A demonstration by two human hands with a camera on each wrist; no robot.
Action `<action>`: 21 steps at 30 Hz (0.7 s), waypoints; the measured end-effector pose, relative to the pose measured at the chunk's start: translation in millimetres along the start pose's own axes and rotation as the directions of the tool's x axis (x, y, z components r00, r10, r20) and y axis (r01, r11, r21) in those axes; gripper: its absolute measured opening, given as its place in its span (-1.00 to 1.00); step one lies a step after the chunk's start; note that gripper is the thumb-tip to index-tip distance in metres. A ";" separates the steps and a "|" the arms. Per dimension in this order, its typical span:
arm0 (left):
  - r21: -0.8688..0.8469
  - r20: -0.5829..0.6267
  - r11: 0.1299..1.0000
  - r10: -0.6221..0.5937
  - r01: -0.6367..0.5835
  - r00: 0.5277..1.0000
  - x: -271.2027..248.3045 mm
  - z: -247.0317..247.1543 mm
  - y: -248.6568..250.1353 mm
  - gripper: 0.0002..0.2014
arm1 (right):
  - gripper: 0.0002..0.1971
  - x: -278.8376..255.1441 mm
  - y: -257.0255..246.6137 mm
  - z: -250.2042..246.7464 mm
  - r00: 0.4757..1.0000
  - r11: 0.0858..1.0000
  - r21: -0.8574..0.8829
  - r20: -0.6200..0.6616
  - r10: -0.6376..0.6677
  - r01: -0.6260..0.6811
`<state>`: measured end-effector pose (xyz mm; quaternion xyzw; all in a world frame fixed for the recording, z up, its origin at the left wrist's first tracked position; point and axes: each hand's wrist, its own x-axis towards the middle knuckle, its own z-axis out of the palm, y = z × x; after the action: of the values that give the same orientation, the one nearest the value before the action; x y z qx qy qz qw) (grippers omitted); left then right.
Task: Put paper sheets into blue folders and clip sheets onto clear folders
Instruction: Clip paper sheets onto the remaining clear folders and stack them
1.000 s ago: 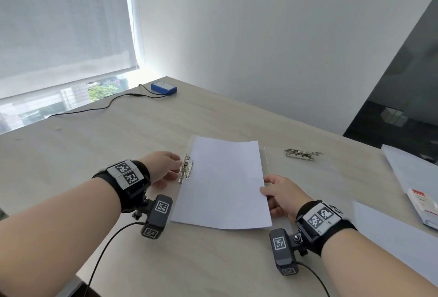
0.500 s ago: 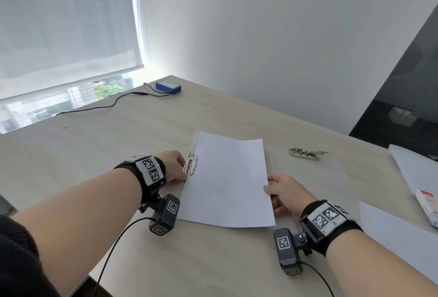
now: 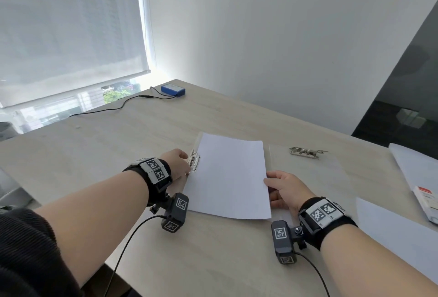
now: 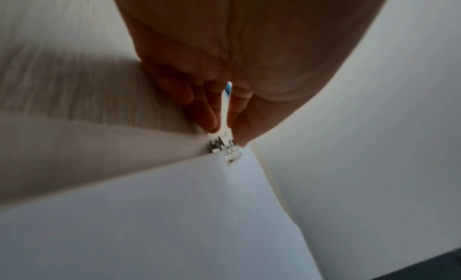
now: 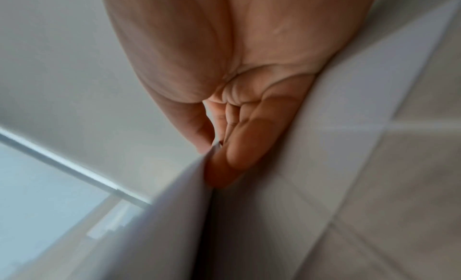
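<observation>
A white paper sheet (image 3: 230,178) lies on a clear folder (image 3: 198,138) on the table, its left edge at the folder's metal clip (image 3: 194,163). My left hand (image 3: 188,163) pinches that clip (image 4: 224,146) between thumb (image 4: 240,124) and fingers (image 4: 207,114). My right hand (image 3: 267,181) pinches the sheet's right edge; in the right wrist view the paper (image 5: 174,215) sits between thumb and fingers (image 5: 239,150). A second clear folder (image 3: 315,178) with its own metal clip (image 3: 305,153) lies just right of the sheet, partly under my right hand.
More white sheets (image 3: 417,168) lie at the table's right edge, with a red-and-white pack (image 3: 426,198) on them. Another sheet (image 3: 391,237) lies by my right forearm. A blue box (image 3: 173,89) with a black cable (image 3: 106,109) sits at the far corner near the window.
My left hand has moved right from beside the clip onto it, and the wrist has rolled. My right hand has stayed on the sheet's right edge.
</observation>
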<state>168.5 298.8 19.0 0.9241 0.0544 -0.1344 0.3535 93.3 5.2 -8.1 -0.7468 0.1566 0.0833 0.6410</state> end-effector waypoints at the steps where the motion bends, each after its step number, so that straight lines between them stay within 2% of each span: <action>1: -0.053 -0.031 0.999 0.007 -0.008 0.999 -4.7 0.6 1.2 -0.57 | -0.76 -2.1 0.8 -1.6 1.000 0.999 0.046 -0.015 0.007 -0.007; 3: -0.121 -0.103 0.991 0.048 -0.060 0.994 -18.7 2.4 6.8 -0.66 | -0.77 -9.0 1.6 -6.2 0.999 0.989 0.148 -0.048 0.017 -0.010; 5: -0.156 -0.111 0.978 0.122 -0.139 0.986 -38.6 9.2 17.5 -0.79 | -0.80 -22.2 1.2 -13.5 0.997 0.984 0.180 -0.080 0.009 0.006; 9: -0.239 0.074 0.937 0.280 -0.256 0.957 -81.1 44.0 53.9 -0.87 | -0.82 -59.6 0.3 -41.9 0.988 0.985 0.157 -0.146 -0.051 0.074; 13: -0.252 0.303 0.920 0.368 -0.299 0.879 -117.7 101.2 102.4 -0.86 | -0.81 -103.2 13.3 -92.2 0.950 0.986 0.117 -0.303 -0.076 0.116; 17: -0.212 0.478 0.902 0.432 -0.377 0.765 -152.0 163.4 143.2 -0.83 | -0.85 -152.3 42.0 -157.0 0.858 0.995 0.069 -0.512 -0.031 0.077; 21: -0.116 0.579 0.857 0.470 -0.503 0.667 -177.8 210.6 179.7 -0.71 | -0.82 -207.5 80.7 -222.9 0.711 0.996 0.087 -0.701 0.057 0.007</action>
<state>-10.8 23.4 34.3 0.8256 -0.3094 -0.3157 0.3506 -145.6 -198.1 20.9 -0.6927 0.4018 -0.2048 0.5628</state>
